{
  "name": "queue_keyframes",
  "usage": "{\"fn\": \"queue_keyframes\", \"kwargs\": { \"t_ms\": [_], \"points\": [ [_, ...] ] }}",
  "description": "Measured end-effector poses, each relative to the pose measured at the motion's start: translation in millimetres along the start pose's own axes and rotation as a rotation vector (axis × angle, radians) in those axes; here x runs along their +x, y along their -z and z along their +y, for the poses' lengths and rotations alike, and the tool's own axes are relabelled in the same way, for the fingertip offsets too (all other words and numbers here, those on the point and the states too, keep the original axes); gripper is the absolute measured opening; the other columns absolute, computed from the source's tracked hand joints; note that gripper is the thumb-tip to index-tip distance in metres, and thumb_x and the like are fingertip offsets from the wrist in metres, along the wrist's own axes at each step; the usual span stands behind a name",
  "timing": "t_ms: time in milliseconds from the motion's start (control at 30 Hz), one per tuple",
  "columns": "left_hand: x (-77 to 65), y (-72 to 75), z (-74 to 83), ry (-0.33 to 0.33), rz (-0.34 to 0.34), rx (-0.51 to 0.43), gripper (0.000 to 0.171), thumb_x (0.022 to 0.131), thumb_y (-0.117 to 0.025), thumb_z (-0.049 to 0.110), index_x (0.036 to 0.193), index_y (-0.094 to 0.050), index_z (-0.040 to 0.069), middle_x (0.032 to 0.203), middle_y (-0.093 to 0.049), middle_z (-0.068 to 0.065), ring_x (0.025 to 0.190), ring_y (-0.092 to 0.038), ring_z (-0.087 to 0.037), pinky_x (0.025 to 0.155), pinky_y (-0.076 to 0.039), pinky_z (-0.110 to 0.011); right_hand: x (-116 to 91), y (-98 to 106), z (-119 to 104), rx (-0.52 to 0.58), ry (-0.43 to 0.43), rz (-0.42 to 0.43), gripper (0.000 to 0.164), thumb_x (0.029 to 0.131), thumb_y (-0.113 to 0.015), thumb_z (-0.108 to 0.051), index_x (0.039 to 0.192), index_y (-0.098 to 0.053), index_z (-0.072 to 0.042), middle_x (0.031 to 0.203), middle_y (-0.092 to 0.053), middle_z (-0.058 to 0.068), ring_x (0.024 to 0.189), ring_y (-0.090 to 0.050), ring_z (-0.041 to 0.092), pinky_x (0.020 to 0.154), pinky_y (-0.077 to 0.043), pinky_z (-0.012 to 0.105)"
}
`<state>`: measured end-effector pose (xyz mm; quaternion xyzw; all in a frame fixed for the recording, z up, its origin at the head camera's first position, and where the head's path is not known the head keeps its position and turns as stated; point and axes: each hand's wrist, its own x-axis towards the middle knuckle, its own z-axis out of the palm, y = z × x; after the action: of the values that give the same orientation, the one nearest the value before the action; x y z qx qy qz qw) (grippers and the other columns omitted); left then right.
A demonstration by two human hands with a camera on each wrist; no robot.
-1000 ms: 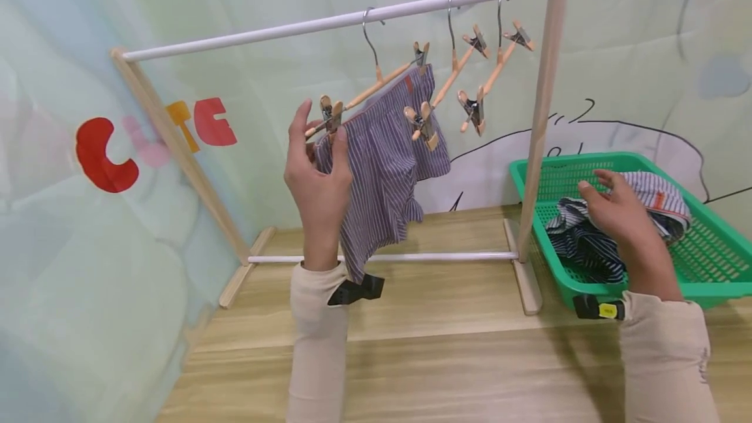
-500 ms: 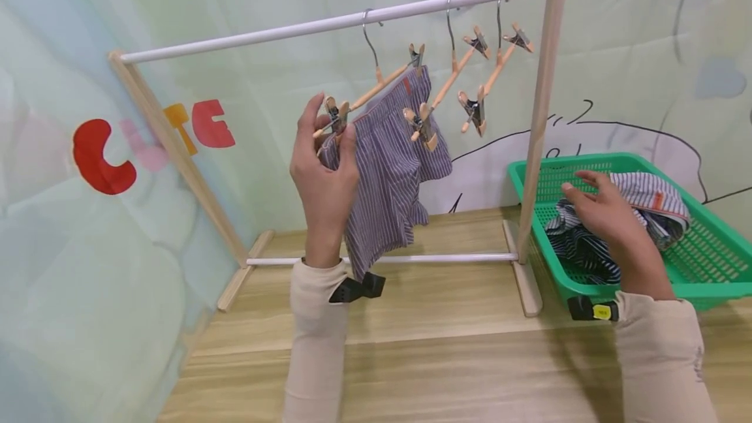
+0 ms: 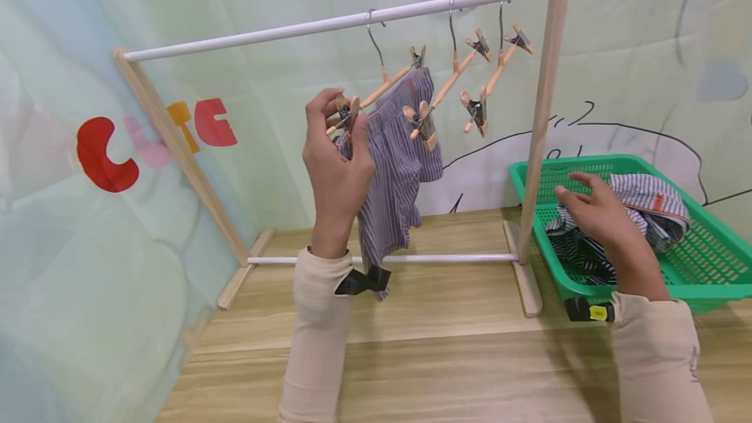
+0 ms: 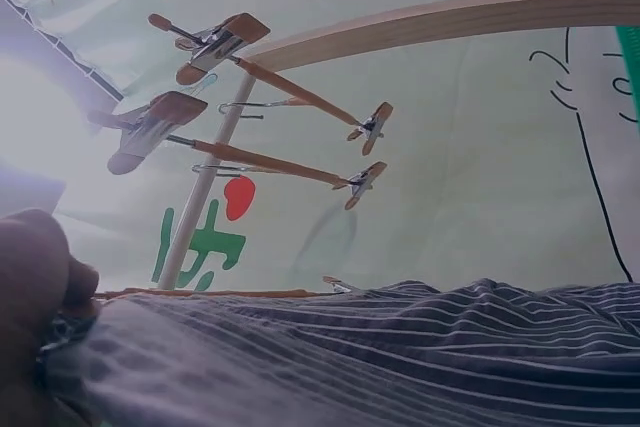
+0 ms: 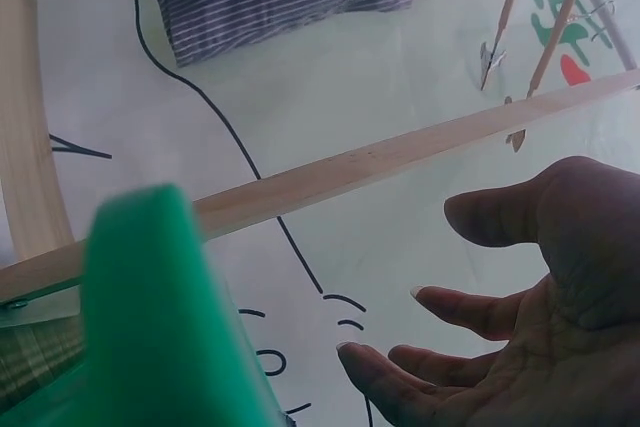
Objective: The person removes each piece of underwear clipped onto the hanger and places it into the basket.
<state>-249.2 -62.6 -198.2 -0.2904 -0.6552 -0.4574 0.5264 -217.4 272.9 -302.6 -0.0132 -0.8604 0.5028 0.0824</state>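
Striped purple-grey shorts point(image 3: 390, 168) hang by their waistband from a wooden clip hanger point(image 3: 384, 87) on the rack's top rail. My left hand point(image 3: 337, 172) pinches the hanger's near clip point(image 3: 348, 113) between thumb and fingers, at the waistband's near corner. The far clip point(image 3: 418, 59) grips the other end of the waistband. In the left wrist view the shorts point(image 4: 330, 357) fill the bottom, and the clip in the hand is mostly hidden. My right hand point(image 3: 605, 214) hovers over the green basket with loosely bent fingers; in the right wrist view the hand point(image 5: 520, 297) holds nothing.
Two bare clip hangers point(image 3: 455, 80) hang right of the shorts. The rack's right post point(image 3: 543, 116) stands between them and the green basket point(image 3: 722, 289). Inside the basket lie folded striped clothes point(image 3: 652, 198) and a dark striped garment point(image 3: 578, 256).
My left hand has shifted a little to the right, swinging the hanger's near end and the shorts with it. The right hand has drifted slightly left above the basket.
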Motion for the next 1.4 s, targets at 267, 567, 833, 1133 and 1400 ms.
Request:
{"fn": "queue_keyframes", "kwargs": {
  "t_ms": [267, 567, 833, 1133, 1400],
  "points": [
    [2.4, -4.5, 4.5, -0.017, 0.026, 0.042, 0.032, 0.091, -0.057, 0.009, 0.119, -0.049, -0.002, 0.104, -0.058, -0.015, 0.093, -0.055, -0.019, 0.078, -0.049, -0.035, 3.5, -1.2, -0.1, -0.006, 0.014, -0.005, 0.074, 0.099, -0.035, -0.045, 0.148, -0.003, 0.000, 0.151, 0.002, 0.031, 0.132, -0.013, 0.048, 0.098, -0.023, 0.071],
    [2.4, -6.3, 4.6, -0.031, 0.103, 0.055, 0.032, 0.088, -0.059, 0.007, 0.118, -0.051, -0.003, 0.098, -0.060, -0.018, 0.088, -0.057, -0.020, 0.074, -0.052, -0.036, 3.7, -0.8, 0.8, -0.019, 0.001, -0.003, 0.075, 0.098, -0.035, -0.046, 0.149, -0.003, 0.000, 0.149, -0.005, 0.035, 0.132, -0.015, 0.049, 0.098, -0.023, 0.071],
    [3.1, -10.7, 5.5, -0.002, 0.152, 0.045, 0.033, 0.087, -0.061, 0.007, 0.118, -0.052, -0.002, 0.099, -0.060, -0.018, 0.089, -0.057, -0.019, 0.074, -0.053, -0.037, 2.7, -1.0, -0.5, -0.020, 0.021, 0.006, 0.073, 0.099, -0.035, -0.043, 0.148, -0.005, 0.002, 0.148, -0.007, 0.037, 0.131, -0.015, 0.050, 0.098, -0.023, 0.071],
    [4.2, -10.7, 7.8, -0.021, 0.166, 0.071, 0.033, 0.089, -0.060, 0.009, 0.119, -0.051, -0.002, 0.099, -0.059, -0.019, 0.088, -0.057, -0.018, 0.073, -0.053, -0.035, 1.8, 0.1, 0.8, -0.023, 0.011, 0.009, 0.073, 0.099, -0.035, -0.044, 0.148, -0.006, 0.002, 0.148, -0.005, 0.036, 0.131, -0.015, 0.050, 0.097, -0.024, 0.071],
    [3.5, -9.1, 10.2, -0.039, 0.188, 0.067, 0.035, 0.088, -0.061, 0.011, 0.118, -0.051, -0.003, 0.099, -0.059, -0.019, 0.087, -0.057, -0.019, 0.072, -0.053, -0.036, 1.9, 1.0, 2.2, -0.031, 0.007, 0.001, 0.073, 0.099, -0.034, -0.044, 0.148, -0.005, 0.002, 0.148, -0.005, 0.037, 0.131, -0.015, 0.050, 0.097, -0.024, 0.071]
  ]
}}
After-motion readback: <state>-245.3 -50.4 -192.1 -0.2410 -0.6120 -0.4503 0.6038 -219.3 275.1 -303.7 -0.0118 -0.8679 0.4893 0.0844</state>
